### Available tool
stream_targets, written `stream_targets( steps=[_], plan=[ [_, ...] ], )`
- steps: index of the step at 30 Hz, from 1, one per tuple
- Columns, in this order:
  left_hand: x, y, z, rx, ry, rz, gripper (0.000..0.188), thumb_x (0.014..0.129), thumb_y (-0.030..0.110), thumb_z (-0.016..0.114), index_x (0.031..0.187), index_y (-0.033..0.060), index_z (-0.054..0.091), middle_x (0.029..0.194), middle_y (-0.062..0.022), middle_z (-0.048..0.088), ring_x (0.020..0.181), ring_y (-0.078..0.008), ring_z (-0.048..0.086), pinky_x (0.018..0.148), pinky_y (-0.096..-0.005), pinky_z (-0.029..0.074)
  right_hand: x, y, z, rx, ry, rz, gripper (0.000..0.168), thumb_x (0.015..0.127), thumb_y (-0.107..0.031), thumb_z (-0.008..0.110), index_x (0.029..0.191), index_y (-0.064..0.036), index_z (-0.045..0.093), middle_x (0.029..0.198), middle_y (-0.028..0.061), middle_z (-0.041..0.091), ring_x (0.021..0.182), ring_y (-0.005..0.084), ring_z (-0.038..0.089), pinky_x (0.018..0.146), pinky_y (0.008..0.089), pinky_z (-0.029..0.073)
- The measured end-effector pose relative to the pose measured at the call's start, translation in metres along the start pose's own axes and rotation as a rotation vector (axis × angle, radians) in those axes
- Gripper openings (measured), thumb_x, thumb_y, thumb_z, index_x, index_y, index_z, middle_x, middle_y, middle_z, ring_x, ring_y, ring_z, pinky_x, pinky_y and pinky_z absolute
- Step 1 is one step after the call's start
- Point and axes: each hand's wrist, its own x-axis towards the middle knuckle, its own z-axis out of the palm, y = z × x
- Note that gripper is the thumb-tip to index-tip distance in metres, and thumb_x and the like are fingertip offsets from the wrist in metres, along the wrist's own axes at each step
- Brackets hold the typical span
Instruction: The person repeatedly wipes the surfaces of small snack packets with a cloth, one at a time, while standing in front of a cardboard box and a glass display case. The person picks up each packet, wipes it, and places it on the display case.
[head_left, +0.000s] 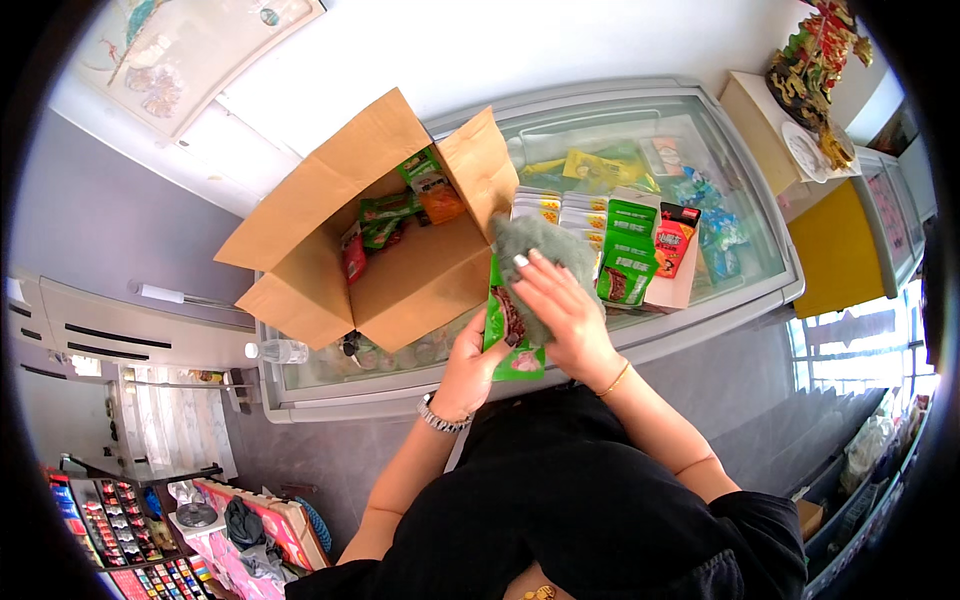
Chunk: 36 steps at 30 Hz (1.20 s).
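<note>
My left hand (472, 367) grips the lower edge of a green snack packet (517, 364) with its thumb on top. My right hand (559, 311) presses a grey-green cloth (544, 244) flat over the packet, which it partly hides. To the left stands an open cardboard box (420, 289) with several green, red and orange packets (386, 217) inside. Just right of the cloth, a display carton (679, 296) holds rows of white and green packets (630, 266) and a red and black packet (675, 240).
Box and carton rest on a glass-topped chest freezer (637, 330) holding yellow and blue packages. A clear plastic bottle (277, 352) lies at its left end. A gold and red ornament (817, 82) stands on a cabinet at the upper right. Shelves of small goods fill the lower left.
</note>
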Motion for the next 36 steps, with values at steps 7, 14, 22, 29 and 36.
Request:
stream_targets(
  steps=[7, 14, 22, 29, 36],
  plan=[
    [0.006, 0.004, -0.03, -0.422, 0.022, -0.129, 0.036, 0.095, 0.012, 0.038, 0.128, -0.0001, 0.046, 0.124, -0.0143, 0.055, 0.113, -0.0253, 0.055, 0.096, -0.0389, 0.045, -0.015, -0.018, 0.013, 0.132, -0.209, -0.119, 0.067, 0.055, 0.007, 0.061, 0.121, -0.001, 0.053, 0.135, 0.0162, 0.047, 0.132, 0.0321, 0.038, 0.103, 0.0508, 0.035],
    [0.007, 0.01, -0.029, -0.548, -0.031, -0.123, 0.042, 0.099, 0.027, 0.03, 0.127, -0.001, 0.046, 0.128, -0.0157, 0.053, 0.115, -0.0286, 0.053, 0.1, -0.0418, 0.042, -0.025, -0.029, 0.007, 0.293, -0.378, -0.23, 0.071, 0.052, 0.002, 0.065, 0.121, -0.003, 0.054, 0.133, 0.0145, 0.049, 0.13, 0.031, 0.041, 0.103, 0.0467, 0.038],
    [-0.003, 0.003, -0.014, -0.318, -0.014, -0.085, 0.031, 0.099, 0.025, 0.043, 0.12, 0.0044, 0.052, 0.116, -0.0041, 0.058, 0.105, -0.0154, 0.056, 0.091, -0.0322, 0.045, -0.025, -0.018, 0.013, 0.032, -0.169, -0.216, 0.047, 0.068, -0.006, 0.059, 0.115, -0.005, 0.057, 0.125, 0.0121, 0.055, 0.123, 0.0281, 0.048, 0.099, 0.0455, 0.041],
    [-0.001, -0.007, 0.0, 0.122, 0.018, 0.156, 0.036, 0.096, 0.021, 0.052, 0.126, 0.0027, 0.048, 0.112, -0.0018, 0.058, 0.103, -0.0088, 0.053, 0.087, -0.0275, 0.045, -0.023, -0.019, 0.007, 0.018, -0.03, -0.108, 0.053, 0.062, -0.003, 0.064, 0.114, -0.002, 0.056, 0.124, 0.0155, 0.054, 0.121, 0.0324, 0.049, 0.095, 0.0448, 0.042],
    [-0.009, -0.006, 0.001, 0.292, -0.154, 0.071, 0.037, 0.09, 0.003, 0.056, 0.126, -0.0025, 0.047, 0.113, -0.0055, 0.059, 0.099, -0.0114, 0.057, 0.088, -0.0274, 0.046, -0.021, 0.013, -0.016, 0.052, 0.126, 0.224, 0.054, 0.058, 0.005, 0.06, 0.112, -0.002, 0.058, 0.11, 0.0172, 0.06, 0.106, 0.0352, 0.055, 0.09, 0.0413, 0.045]
  ],
)
